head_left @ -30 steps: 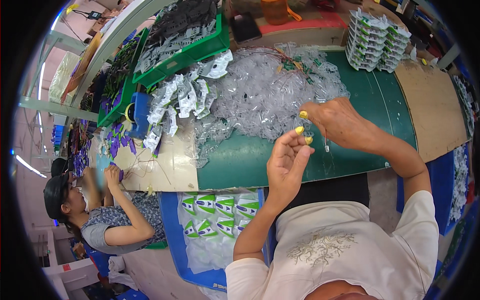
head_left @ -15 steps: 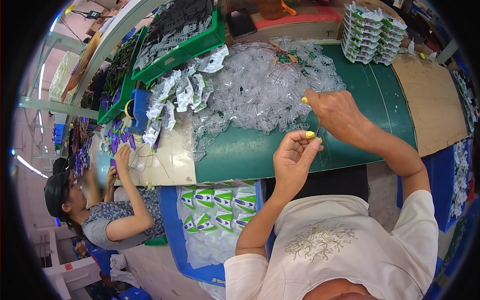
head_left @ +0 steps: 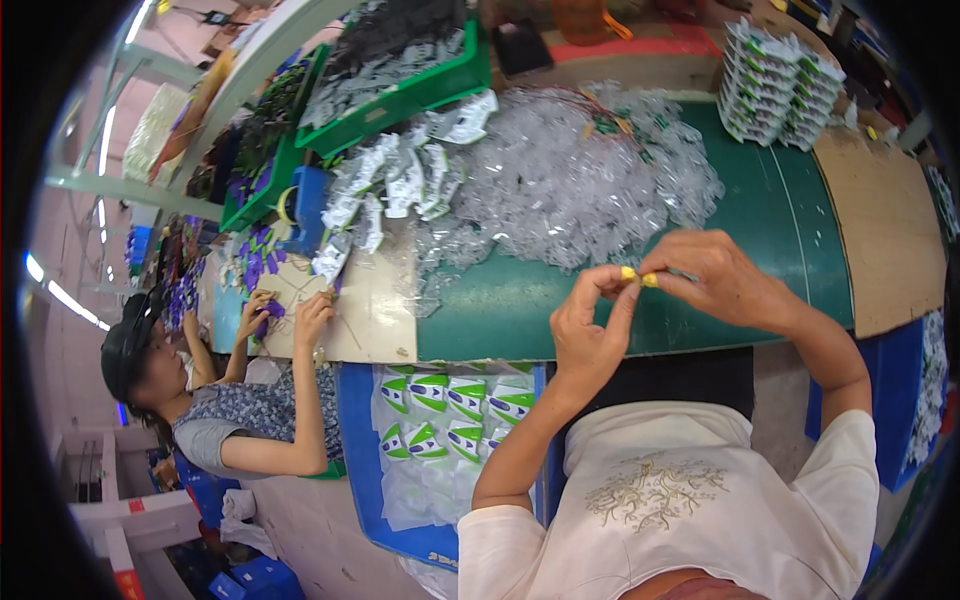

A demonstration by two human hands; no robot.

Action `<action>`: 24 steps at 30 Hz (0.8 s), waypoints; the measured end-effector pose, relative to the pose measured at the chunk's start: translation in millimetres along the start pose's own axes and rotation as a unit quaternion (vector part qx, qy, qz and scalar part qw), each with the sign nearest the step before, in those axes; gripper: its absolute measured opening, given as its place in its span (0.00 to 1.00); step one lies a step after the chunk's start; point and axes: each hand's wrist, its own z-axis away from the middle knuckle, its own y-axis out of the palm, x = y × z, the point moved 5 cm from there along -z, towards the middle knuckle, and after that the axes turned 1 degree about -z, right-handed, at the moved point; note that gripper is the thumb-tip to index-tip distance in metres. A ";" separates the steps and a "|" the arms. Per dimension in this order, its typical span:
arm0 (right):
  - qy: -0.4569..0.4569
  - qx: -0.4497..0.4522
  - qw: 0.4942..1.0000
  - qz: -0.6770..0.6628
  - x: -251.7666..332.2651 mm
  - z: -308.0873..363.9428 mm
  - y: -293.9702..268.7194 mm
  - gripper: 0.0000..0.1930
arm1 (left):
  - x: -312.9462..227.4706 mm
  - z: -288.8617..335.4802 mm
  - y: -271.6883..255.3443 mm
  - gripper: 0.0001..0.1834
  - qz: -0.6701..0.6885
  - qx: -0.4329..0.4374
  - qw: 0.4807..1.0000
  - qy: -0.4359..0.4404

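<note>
Left hand (head_left: pixel 588 335): palm turned inward, thumb and forefinger drawn narrow, the tips pointing forward and to the right; a yellow cover (head_left: pixel 627 273) caps the forefinger.
Right hand (head_left: pixel 718 280): back of the hand uppermost, thumb and forefinger pinched narrow and pointing left, with a yellow tip at the pinch.
Meeting point: the two pinches face each other, all but touching, the right coming in from the side and the left from below.
Between the tips: anything gripped is too small and covered to tell, so its long axis cannot be read; if a piece is there, neither hand looks clearly nearer to it.
Clear plastic parts (head_left: pixel 570 190): heaped just beyond both hands, spreading forward and left, no single long axis; the right knuckles reach farther forward.
Small green pieces (head_left: pixel 607 127): on the heap's far side, ahead of the fingertips.
Stacked white-and-green shells (head_left: pixel 755 85): well ahead of the right hand.
Green work surface (head_left: pixel 500 325): beneath the hands, which appear raised off it.
Blue tray (head_left: pixel 358 450): behind and left of the left hand.
</note>
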 end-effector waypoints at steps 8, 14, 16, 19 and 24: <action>0.108 -0.038 0.992 -0.051 -2.6 3.4 23.8 0.06 | 38.8 8.3 4.5 0.14 0.254 0.003 0.960 -0.122; 0.058 -0.046 0.997 -0.019 5.3 -4.7 41.5 0.06 | 40.4 16.1 -5.4 0.12 0.275 -0.034 0.954 -0.119; 0.080 -0.028 0.996 -0.041 5.1 -6.4 46.4 0.06 | 44.0 22.0 -14.9 0.11 0.245 -0.032 0.962 -0.120; 0.043 -0.026 0.993 -0.111 -3.2 -8.2 56.7 0.06 | 45.4 24.2 -28.1 0.09 0.240 -0.029 0.962 -0.128; 0.062 0.036 0.959 -0.274 -8.3 -23.9 88.4 0.05 | 66.3 30.5 -50.2 0.20 0.484 0.155 0.777 -0.370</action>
